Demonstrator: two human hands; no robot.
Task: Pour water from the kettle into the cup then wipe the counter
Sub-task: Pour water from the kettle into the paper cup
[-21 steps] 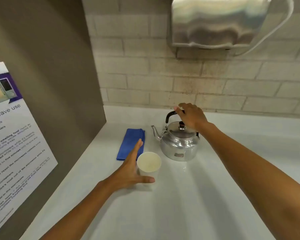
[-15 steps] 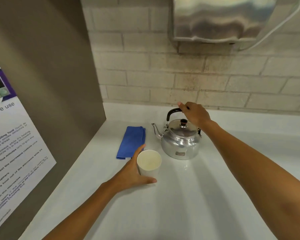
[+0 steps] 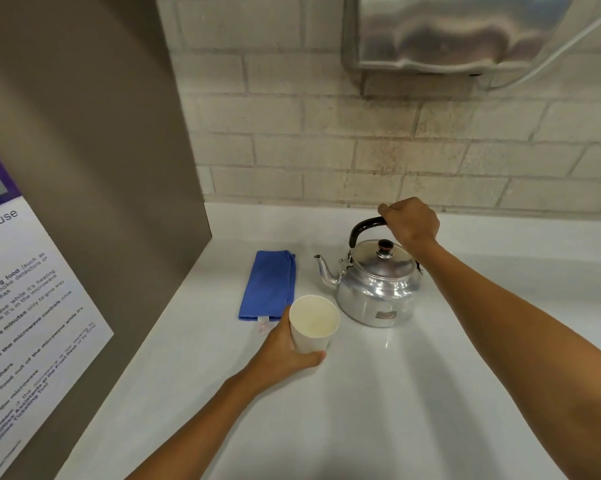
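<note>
A shiny metal kettle (image 3: 378, 289) with a black handle stands upright on the white counter (image 3: 396, 393), its spout pointing left. My right hand (image 3: 411, 221) is closed around the top of the handle. Just left of the kettle stands a white paper cup (image 3: 313, 323), which looks empty. My left hand (image 3: 285, 348) wraps around its lower left side, thumb across the front. A folded blue cloth (image 3: 268, 285) lies flat behind and left of the cup.
A grey partition (image 3: 101, 168) carrying a microwave-use notice (image 3: 22, 306) bounds the counter on the left. A brick wall (image 3: 361, 161) runs along the back, with a steel dispenser (image 3: 465, 32) mounted above the kettle. A dark edge shows at far right.
My left hand has closed around the cup, having been open beside it. My right hand has settled its grip on the kettle handle. The kettle stays on the counter.
</note>
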